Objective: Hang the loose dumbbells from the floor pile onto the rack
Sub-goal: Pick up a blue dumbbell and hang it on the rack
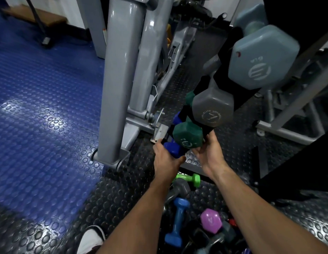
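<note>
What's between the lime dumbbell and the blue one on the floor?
In the head view, a grey dumbbell lies between the lime dumbbell and the blue dumbbell, partly hidden by the left forearm.

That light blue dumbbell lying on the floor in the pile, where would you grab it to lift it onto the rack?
Grip the light blue dumbbell round its narrow middle handle, coming down from above. It lies flat and uppermost, with its handle bare and its wider heads at either end, so fingers can curl round the handle and the heads should stop it sliding out. The purple dumbbell lies close on its right, so approaching from the left side looks easier.
</note>
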`<state>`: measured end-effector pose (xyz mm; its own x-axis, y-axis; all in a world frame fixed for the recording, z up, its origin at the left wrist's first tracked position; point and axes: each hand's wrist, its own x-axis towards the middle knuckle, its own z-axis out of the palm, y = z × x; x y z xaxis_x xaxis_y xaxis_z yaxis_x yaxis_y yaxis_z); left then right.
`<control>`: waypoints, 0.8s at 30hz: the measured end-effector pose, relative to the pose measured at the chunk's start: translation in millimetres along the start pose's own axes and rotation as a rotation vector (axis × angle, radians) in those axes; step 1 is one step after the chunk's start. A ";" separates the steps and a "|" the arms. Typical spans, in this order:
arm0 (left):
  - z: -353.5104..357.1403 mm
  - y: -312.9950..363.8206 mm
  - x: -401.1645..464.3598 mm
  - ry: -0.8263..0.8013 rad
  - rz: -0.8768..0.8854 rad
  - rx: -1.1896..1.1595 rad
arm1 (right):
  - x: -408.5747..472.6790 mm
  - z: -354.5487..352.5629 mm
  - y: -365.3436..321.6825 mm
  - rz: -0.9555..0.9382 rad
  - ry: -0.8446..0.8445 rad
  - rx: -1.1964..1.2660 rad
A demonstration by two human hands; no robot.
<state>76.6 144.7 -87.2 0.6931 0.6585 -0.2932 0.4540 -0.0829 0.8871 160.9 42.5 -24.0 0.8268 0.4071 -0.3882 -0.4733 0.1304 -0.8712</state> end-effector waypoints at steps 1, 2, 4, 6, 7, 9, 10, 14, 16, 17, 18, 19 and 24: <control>1.6 0.9 -4.6 0.011 0.021 0.028 | 0.0 -0.8 -0.6 0.009 -0.005 -0.001; 1.1 0.5 -5.7 0.014 0.019 0.015 | 0.4 -0.5 -1.5 0.015 -0.014 -0.008; 0.4 0.3 -7.4 0.002 0.003 -0.019 | 0.0 -3.8 -4.0 0.022 -0.031 -0.043; -2.7 1.5 -6.1 -0.010 -0.005 -0.028 | -1.7 -6.1 -7.0 0.032 -0.037 -0.074; -3.5 0.7 -4.5 -0.009 0.000 -0.029 | -2.4 -7.3 -7.7 0.033 -0.037 -0.086; -5.3 1.3 -4.2 -0.017 -0.007 -0.054 | -4.4 -8.7 -10.1 0.035 -0.041 -0.104; -5.7 1.6 -5.4 -0.024 -0.007 -0.068 | -5.7 -9.6 -11.7 0.037 -0.038 -0.113; -5.3 -11.3 -2.7 -0.025 -0.012 -0.129 | -10.6 -11.9 -17.9 0.085 0.001 -0.210; -3.3 -25.2 -2.5 -0.035 -0.041 -0.146 | -19.2 -18.1 -19.7 0.094 0.021 -0.313; -4.5 -28.2 -6.7 -0.048 -0.051 -0.154 | -24.5 -23.3 -19.0 0.091 0.030 -0.372; -6.3 -28.5 -14.0 -0.062 -0.062 -0.143 | -30.4 -31.0 -17.0 0.086 0.033 -0.434; -7.7 -26.8 -22.6 -0.080 -0.068 -0.135 | -37.3 -39.8 -14.3 0.084 0.032 -0.506; -2.5 -44.5 -50.9 -0.202 -0.210 0.158 | -75.4 -93.9 16.9 0.197 0.054 -0.719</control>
<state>19.8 116.7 -110.8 0.6648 0.5133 -0.5427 0.6693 -0.0867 0.7379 119.0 -70.9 -37.7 0.7695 0.3146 -0.5559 -0.3141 -0.5714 -0.7582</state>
